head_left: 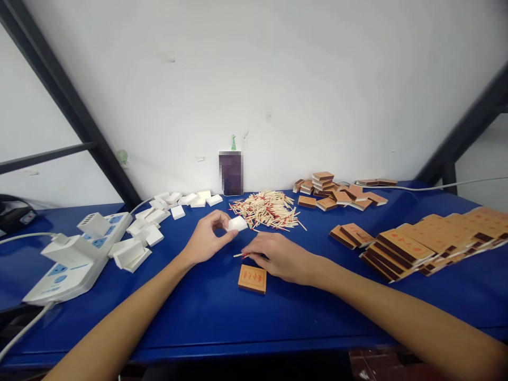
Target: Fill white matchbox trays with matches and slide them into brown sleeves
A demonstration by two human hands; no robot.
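Observation:
Between the thumb and fingers of my left hand (209, 236) is a small white matchbox tray (237, 224), held tilted above the table. How much lies inside the tray I cannot tell. My right hand (278, 255) pinches some matches (238, 255), their pale sticks pointing left and red heads near the fingertips. Just below the right hand, an orange matchbox (252, 279) lies flat on the blue table (198, 312). Behind both hands spreads a loose heap of matches (272, 207) with red heads.
White matchbox trays (154, 216) are scattered at the left, beside a white power strip (81, 264) with plugs and cables. Orange matchboxes (341, 194) are piled at the back right, and long overlapping rows of matchboxes (440, 238) cover the right. A dark upright panel (232, 173) leans against the wall.

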